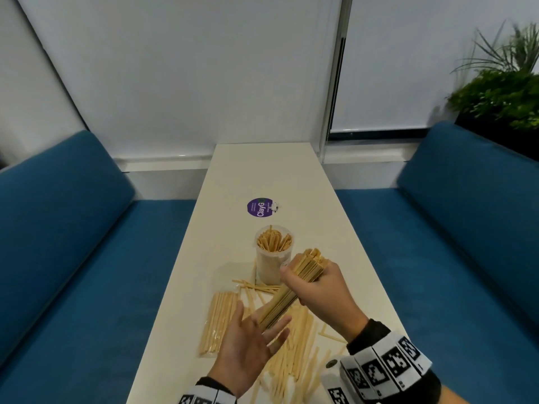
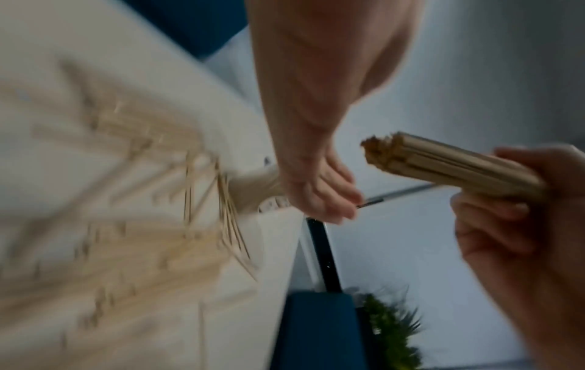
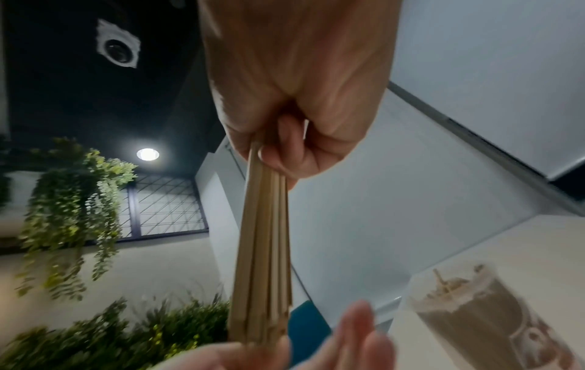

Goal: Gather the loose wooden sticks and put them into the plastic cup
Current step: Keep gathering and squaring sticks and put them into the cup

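Sticks (image 1: pixel 287 290): a thick bundle sits in my right hand (image 1: pixel 320 290), fingers (image 3: pixel 285 155) and thumb curled round it near its upper part, just in front of the cup (image 1: pixel 272 255) and level with its rim. The bundle slants, top end toward the cup, bottom end down on my left hand (image 1: pixel 248 342). That hand lies flat, palm up, fingers straight and spread, holding nothing, only touching the bundle's lower ends.

The cup stands upright on the table (image 1: pixel 262 170), clear plastic, already well filled with sticks standing on end. Many more loose sticks (image 1: pixel 294 345) lie scattered on the table nearer me than the cup, under both hands. A packet (image 1: pixel 218 322) of sticks in clear wrap lies flat, nearer me than the cup and to its left. A purple sticker (image 1: pixel 260 207) is on the table beyond the cup.

Handling, my guess: thin, light, stiff wood, smooth, so single sticks slide out of a loose bunch easily. Probably snap if bent hard. Best held as one tight bundle around the middle or upper half, ends squared against the flat palm so they drop in together. The cup looks light and tall; with little room left inside, a push from the side could tip it.
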Tool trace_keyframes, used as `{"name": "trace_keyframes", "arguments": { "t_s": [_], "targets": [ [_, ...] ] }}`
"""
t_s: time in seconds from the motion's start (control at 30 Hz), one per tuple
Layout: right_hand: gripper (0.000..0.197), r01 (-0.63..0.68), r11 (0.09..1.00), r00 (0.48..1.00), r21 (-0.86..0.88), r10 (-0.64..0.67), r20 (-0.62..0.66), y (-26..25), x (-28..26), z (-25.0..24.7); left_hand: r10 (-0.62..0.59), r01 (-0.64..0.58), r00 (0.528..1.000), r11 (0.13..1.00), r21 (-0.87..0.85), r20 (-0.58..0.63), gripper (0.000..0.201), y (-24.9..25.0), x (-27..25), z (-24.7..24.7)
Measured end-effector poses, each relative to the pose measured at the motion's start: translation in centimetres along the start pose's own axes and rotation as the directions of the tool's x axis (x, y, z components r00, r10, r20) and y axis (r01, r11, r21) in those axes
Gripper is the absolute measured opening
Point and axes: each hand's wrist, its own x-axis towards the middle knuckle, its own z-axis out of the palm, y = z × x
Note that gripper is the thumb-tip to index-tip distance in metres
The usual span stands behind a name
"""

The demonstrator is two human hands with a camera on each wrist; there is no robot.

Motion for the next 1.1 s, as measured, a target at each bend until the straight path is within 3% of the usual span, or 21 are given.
{"name": "trace_keyframes", "arguments": {
  "t_s": [0.07,0.13,0.23,0.3,0.33,0.4,0.47,0.53,0.67,0.73,0.87,0.97,1.1],
  "targets": [
    [0.025,0.017,1.000,0.999,-0.023,-0.017,0.029,-0.1,-0.2,0.9,-0.038,0.041,0.999,0.986,-0.164,0.018,0.058,0.2,-0.1,0.6],
    [0.022,0.021,0.998,0.997,-0.052,-0.017,0.074,0.0,-0.4,1.7,-0.018,0.019,1.000,0.987,-0.158,0.007,0.046,0.4,-0.3,1.3],
    [0.018,0.007,0.998,0.995,-0.062,-0.001,0.097,0.2,-0.1,1.9,0.046,-0.046,0.999,0.999,-0.002,0.008,0.041,0.5,-0.4,1.3],
    [0.018,-0.007,0.999,0.998,-0.047,0.011,0.069,0.3,0.4,1.7,0.150,-0.152,0.988,0.963,0.224,0.025,0.046,0.6,-0.2,0.6],
    [0.019,-0.016,0.999,0.998,-0.043,0.018,0.055,0.3,0.7,1.6,0.237,-0.240,0.970,0.889,0.390,0.057,0.046,0.7,-0.1,0.2],
    [0.022,-0.034,0.999,0.999,-0.035,0.035,0.040,0.4,1.1,1.4,0.373,-0.405,0.906,0.628,0.665,0.200,0.038,1.0,-0.4,-0.1],
    [0.022,-0.073,0.997,0.997,-0.007,0.073,0.039,0.7,1.3,1.5,0.390,-0.487,0.859,0.426,0.763,0.331,0.030,1.2,-0.6,-0.1],
    [0.022,-0.099,0.995,0.994,0.011,0.098,0.056,0.9,1.4,1.7,0.396,-0.523,0.832,0.326,0.788,0.389,0.028,1.3,-0.5,0.1],
    [0.029,-0.119,0.992,0.984,-0.033,0.122,0.132,0.7,2.5,1.7,0.483,-0.546,0.784,0.240,0.802,0.389,0.009,1.5,-0.2,0.0],
    [0.034,-0.162,0.987,0.974,0.022,0.156,0.161,0.7,3.4,1.1,0.455,-0.519,0.802,0.210,0.829,0.387,0.008,1.6,0.0,-0.7],
    [0.019,-0.216,0.976,0.956,0.017,0.208,0.206,1.4,4.5,0.9,0.359,-0.416,0.873,0.199,0.887,0.329,0.021,1.8,0.7,-2.0],
    [0.022,-0.166,0.984,0.969,-0.058,0.174,0.175,2.4,4.9,1.7,0.342,-0.372,0.897,0.245,0.895,0.280,0.023,1.8,0.9,-2.2],
    [0.024,-0.087,0.979,0.991,-0.185,0.103,0.080,3.3,7.5,1.7,0.415,-0.317,0.896,0.349,0.882,0.158,0.025,2.7,0.8,-3.0]
  ]
}}
